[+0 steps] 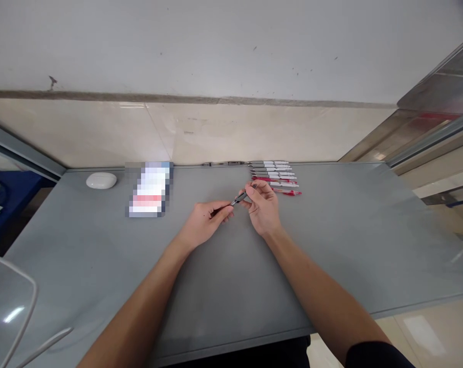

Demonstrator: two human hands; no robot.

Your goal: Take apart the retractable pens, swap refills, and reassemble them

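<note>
Above the middle of the grey table (231, 286), a dark grey pen (239, 197) slants between my two hands. My left hand (202, 222) is closed around its lower-left end, thumb on top. The fingers of my right hand (265, 209) pinch the upper-right part of the same pen. Just beyond my right hand lies a row of several grey-and-white pens (271, 169). Red pens (292, 193) lie among them at the near side, partly hidden by my right hand. Clear and dark pen-like pieces (225, 164) lie along the table's back edge.
A blurred-out phone (149, 190) lies back left, with a white rounded object (101, 180) like a computer mouse farther left. White cable (34, 294) loops at the front left. A tiled wall (208, 133) closes off the table's back.
</note>
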